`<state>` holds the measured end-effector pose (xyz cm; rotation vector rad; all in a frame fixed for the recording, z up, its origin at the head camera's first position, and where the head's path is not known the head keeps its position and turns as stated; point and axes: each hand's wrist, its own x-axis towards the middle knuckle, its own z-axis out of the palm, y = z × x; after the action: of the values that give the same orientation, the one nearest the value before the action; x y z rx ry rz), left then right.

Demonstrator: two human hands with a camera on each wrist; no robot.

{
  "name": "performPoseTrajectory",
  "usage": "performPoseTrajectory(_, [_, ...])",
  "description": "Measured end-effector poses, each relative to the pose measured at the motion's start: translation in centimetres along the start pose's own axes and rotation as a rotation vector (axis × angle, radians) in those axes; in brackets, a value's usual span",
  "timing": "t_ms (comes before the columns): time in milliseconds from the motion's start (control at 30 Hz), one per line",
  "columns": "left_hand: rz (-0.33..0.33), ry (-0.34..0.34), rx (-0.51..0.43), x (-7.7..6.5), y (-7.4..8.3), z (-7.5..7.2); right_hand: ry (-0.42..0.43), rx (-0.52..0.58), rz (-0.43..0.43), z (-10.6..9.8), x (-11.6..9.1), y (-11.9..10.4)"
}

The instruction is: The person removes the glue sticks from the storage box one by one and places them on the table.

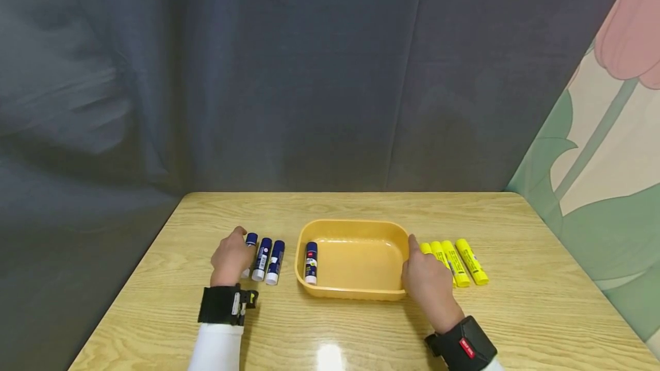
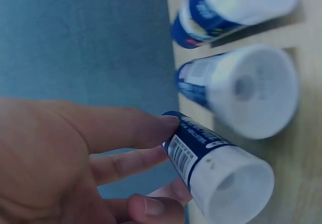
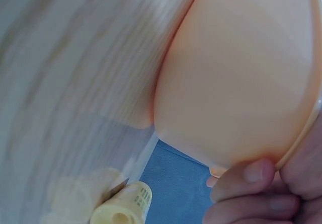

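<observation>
On the left of the table, my left hand (image 1: 232, 257) holds the leftmost blue glue stick (image 2: 221, 171) between its fingers, with the white base facing the left wrist camera. Two more blue glue sticks (image 1: 262, 260) (image 1: 275, 263) lie side by side just to its right. At the centre is a yellow plastic tray (image 1: 361, 265), with one blue glue stick (image 1: 311, 263) lying along its left wall. My right hand (image 1: 430, 284) grips the tray's right rim, its fingers (image 3: 246, 181) curled against the outer wall in the right wrist view.
Several yellow glue sticks (image 1: 452, 262) lie in a row right of the tray, partly behind my right hand. One yellow stick (image 3: 123, 206) shows in the right wrist view. A grey curtain (image 1: 330, 73) hangs behind the wooden table (image 1: 289, 331); floral fabric (image 1: 608, 199) borders the right.
</observation>
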<state>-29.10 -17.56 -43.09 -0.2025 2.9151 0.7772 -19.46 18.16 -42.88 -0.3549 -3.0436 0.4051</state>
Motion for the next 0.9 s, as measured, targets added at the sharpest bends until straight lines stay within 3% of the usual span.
performPoseTrajectory(267, [-0.007, -0.007, -0.025, 0.21, -0.53, 0.89, 0.02, -0.002, -0.012, 0.12, -0.04, -0.1])
performPoseTrajectory(900, [-0.027, -0.045, -0.013, 0.49, -0.03, 1.16, 0.001, -0.007, -0.001, -0.19, 0.04, -0.12])
